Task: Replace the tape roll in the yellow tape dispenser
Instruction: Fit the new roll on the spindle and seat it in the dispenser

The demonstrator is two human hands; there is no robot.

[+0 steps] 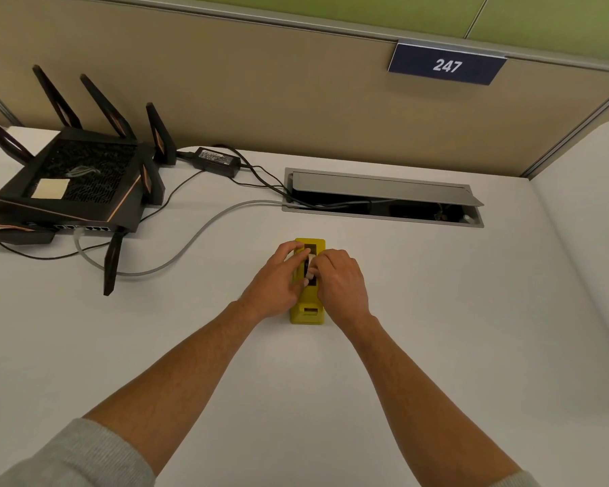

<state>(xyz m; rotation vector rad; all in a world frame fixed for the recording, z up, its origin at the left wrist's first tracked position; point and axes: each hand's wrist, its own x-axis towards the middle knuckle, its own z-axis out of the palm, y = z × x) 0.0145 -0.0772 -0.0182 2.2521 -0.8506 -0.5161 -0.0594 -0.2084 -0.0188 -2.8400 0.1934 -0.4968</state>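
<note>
Mid-worktop [436,311] | yellow tape dispenser [308,312] stood upright | left hand [276,279] fingers spread on its side | right hand [340,279] fingers pinched white tape roll [310,265] in its slot

An office cubicle: a white surface [419,311] is fenced by tan fabric partition panels [261,86] with metal trim, and a blue number plate [446,65] reading 247 hangs from the top rail. A grey cable hatch [384,187] is set into the surface, its lid propped open, with cords running from it to a black router [74,181] and a power adapter [216,160]
</note>
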